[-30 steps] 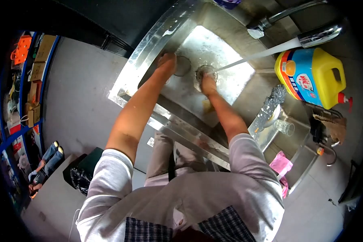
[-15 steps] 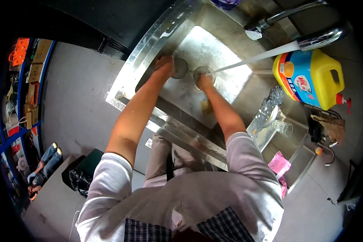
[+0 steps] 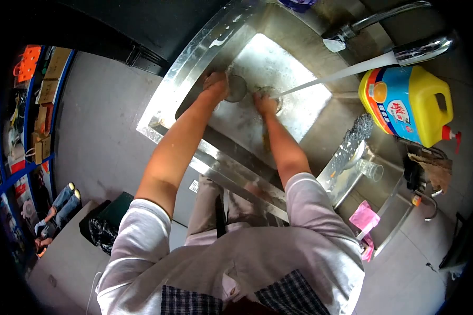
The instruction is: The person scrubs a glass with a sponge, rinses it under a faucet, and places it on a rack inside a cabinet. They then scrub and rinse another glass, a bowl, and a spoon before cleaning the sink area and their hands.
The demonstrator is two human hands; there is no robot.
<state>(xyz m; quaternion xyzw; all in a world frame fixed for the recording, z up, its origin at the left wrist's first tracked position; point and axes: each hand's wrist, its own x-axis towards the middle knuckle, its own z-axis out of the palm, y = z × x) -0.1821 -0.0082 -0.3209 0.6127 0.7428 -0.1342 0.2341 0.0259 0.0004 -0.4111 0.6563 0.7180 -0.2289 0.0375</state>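
Both hands are in the steel sink, at its far end, and each is set on a round cup that stands on the sink floor. The left hand is curled around the near left edge of the left cup, whose mouth remains open to view. The right hand is laid with bent fingers over the right cup, so that only the far right part of the rim is seen; whether the rim is pinched or merely pressed cannot be told. Water is delivered from the tap at the right and lands just beside the right hand, at the exposed rim. Compared with the frame one second ago, the right hand has been moved farther from the body and slightly left, from the near edge of the cup onto its mouth, and most of the opening that was then visible is now covered. It is judged that the right cup is being rubbed under the running water, not merely held in it. The left hand and left cup are almost unchanged in place, and the two cups remain near each other without clear contact. The detergent jug and the glass on the tabletop at the right have not been moved.
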